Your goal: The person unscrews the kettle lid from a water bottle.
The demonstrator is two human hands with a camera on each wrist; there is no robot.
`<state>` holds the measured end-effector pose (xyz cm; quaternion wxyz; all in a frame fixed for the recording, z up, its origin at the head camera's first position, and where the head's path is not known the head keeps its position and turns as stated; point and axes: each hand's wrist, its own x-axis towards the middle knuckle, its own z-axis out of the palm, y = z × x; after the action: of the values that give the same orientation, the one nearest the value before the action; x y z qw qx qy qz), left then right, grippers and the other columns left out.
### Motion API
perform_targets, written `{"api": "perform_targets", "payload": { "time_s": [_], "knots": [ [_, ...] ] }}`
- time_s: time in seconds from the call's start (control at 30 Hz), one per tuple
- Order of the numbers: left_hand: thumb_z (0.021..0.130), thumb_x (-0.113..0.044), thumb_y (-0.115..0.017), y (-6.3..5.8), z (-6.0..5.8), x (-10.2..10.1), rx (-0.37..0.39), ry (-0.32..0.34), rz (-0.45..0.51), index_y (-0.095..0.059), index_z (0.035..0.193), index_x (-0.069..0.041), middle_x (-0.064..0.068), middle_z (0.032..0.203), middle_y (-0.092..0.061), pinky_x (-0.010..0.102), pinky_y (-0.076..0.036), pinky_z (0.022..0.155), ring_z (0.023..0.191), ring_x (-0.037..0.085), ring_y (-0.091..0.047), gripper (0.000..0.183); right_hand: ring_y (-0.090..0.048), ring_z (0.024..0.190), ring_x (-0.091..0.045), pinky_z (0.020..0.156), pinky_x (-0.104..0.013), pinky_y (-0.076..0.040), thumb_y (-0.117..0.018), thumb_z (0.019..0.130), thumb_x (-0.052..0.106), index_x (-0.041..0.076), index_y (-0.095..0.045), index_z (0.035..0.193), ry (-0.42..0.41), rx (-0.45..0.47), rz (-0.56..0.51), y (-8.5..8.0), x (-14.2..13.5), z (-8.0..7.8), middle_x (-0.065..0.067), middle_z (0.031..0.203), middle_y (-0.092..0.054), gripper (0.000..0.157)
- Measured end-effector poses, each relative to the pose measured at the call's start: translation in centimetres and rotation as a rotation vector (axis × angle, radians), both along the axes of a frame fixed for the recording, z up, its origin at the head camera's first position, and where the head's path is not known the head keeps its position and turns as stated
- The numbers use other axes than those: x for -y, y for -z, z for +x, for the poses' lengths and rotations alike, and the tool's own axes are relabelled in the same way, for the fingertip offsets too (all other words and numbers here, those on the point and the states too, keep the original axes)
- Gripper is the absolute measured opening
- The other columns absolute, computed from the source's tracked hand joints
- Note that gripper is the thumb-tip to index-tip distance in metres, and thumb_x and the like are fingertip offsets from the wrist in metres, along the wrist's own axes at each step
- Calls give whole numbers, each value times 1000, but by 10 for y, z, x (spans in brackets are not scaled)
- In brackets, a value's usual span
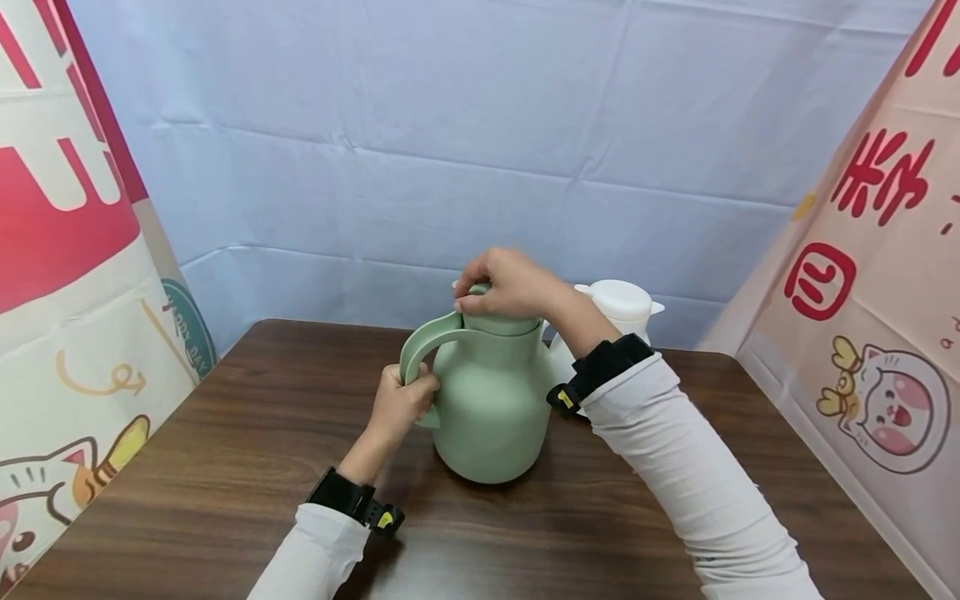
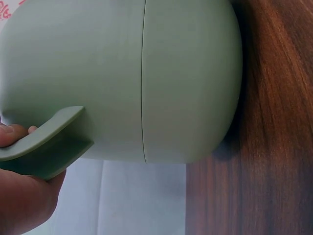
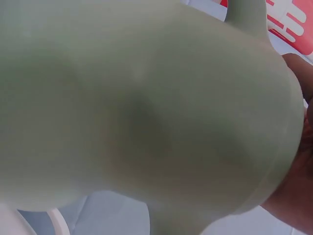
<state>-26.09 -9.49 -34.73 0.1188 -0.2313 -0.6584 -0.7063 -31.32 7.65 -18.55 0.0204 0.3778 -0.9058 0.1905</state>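
Left fingers (image 1: pixel 424 385) grip the green jug (image 1: pixel 491 408) by its handle (image 1: pixel 420 342), right fingers (image 1: pixel 476 270) (above) its lid (image 1: pixel 501 325).

The right hand (image 3: pixel 296 183) shows partly past a pale green jug (image 3: pixel 146 98), its grip hidden; near the hand juts the jug's handle (image 3: pixel 246 17), red-and-white printed cloth (image 3: pixel 296 22) behind, and a white curved piece (image 3: pixel 61 223) sits well apart from the hand
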Motion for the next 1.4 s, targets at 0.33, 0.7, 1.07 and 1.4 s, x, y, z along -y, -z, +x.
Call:
{"api": "perform_targets", "payload": {
  "time_s": [0.33, 0.7, 1.07, 1.4],
  "knots": [
    [80, 10, -44, -11, 8, 1, 9, -12, -29, -29, 48, -9, -11, 39, -28, 26, -28, 44, 36, 13, -26, 40, -53, 101, -15, 89, -36, -42, -69, 76, 14, 13, -72, 85, -121, -30, -40, 4, -1, 3, -4, 106, -64, 9],
    [82, 10, -43, -8, 6, 1, -12, -6, -33, -30, 47, -7, -11, 39, -28, 25, -28, 44, 36, 14, -25, 41, -48, 109, -18, 90, -40, -41, -70, 76, 17, 13, -69, 94, -124, -12, -43, 3, -3, 6, -6, 113, -61, 18],
    [82, 9, -44, -7, 6, 1, -19, -2, -30, -30, 48, -12, -11, 39, -28, 26, -29, 45, 36, 14, -26, 42, -29, 126, -22, 101, -47, -29, -74, 70, 33, 15, -38, 137, -43, 38, 96, -9, -17, 9, -10, 141, -35, 78],
    [82, 9, -44, -8, 7, 0, -6, 0, -27, -30, 49, -10, -11, 39, -27, 26, -28, 45, 36, 14, -25, 41, -44, 106, -19, 83, -40, -41, -73, 71, 40, 20, -53, 126, -10, 69, 135, -5, -21, 6, -6, 124, -53, 62]
  ]
}}
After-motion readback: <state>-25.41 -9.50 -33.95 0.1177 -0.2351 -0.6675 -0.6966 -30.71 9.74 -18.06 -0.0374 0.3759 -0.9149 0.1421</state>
